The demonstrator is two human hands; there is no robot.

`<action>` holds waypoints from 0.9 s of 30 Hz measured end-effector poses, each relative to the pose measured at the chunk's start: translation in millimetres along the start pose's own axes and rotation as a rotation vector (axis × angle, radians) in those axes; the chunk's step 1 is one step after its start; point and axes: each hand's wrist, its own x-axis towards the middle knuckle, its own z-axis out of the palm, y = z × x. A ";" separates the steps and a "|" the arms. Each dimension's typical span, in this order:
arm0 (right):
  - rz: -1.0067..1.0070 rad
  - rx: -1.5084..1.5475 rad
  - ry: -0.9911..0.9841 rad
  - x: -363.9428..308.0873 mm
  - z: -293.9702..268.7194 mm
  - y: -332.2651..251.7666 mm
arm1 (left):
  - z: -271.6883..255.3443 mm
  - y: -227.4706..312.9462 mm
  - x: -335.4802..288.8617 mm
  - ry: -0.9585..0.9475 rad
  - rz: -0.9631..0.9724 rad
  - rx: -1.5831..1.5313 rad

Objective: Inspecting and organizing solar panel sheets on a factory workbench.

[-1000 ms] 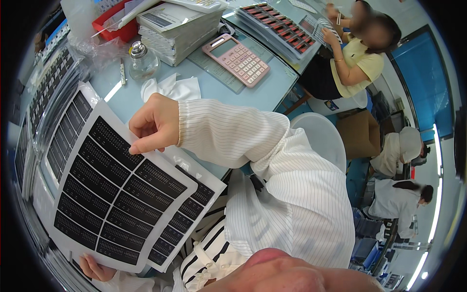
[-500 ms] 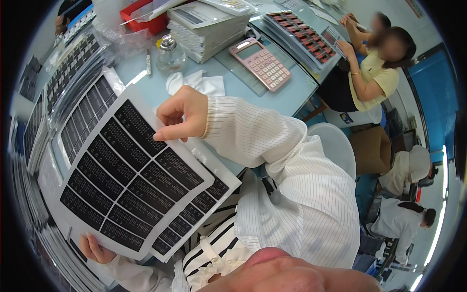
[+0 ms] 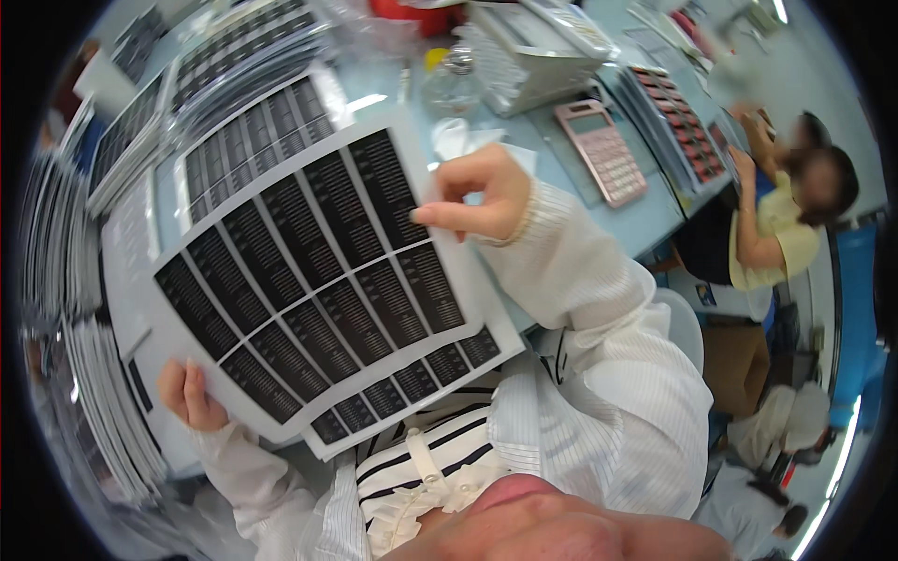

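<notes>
A white sheet printed with black label panels (image 3: 323, 280) is tilted up in front of me. My right hand (image 3: 485, 194) pinches its right edge between thumb and curled fingers. At the lower left edge, my left hand (image 3: 193, 395) has its fingers close together against the sheet; the thumb is hidden. Beneath lies a second sheet of smaller black panels (image 3: 416, 381), mostly covered. Just beyond the held sheet is a stack of similar dark-panelled sheets (image 3: 253, 145). A crumpled white tissue (image 3: 456, 137) lies past my right hand.
A pink calculator (image 3: 601, 154), a glass bottle with a metal top (image 3: 454, 86) and a thick paper stack (image 3: 528, 61) stand beyond my right hand. Piled sheets (image 3: 108, 411) line the left side. A person in yellow (image 3: 781, 234) sits at the right; a cardboard box (image 3: 734, 369) is nearby.
The view has turned, so the table things appear farther right. The held sheet looks more upright, with both hands still at its edges.
</notes>
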 end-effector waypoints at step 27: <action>-0.032 -0.115 -0.017 4.7 1.8 -3.0 | -26.6 -46.8 -49.5 0.002 0.073 0.040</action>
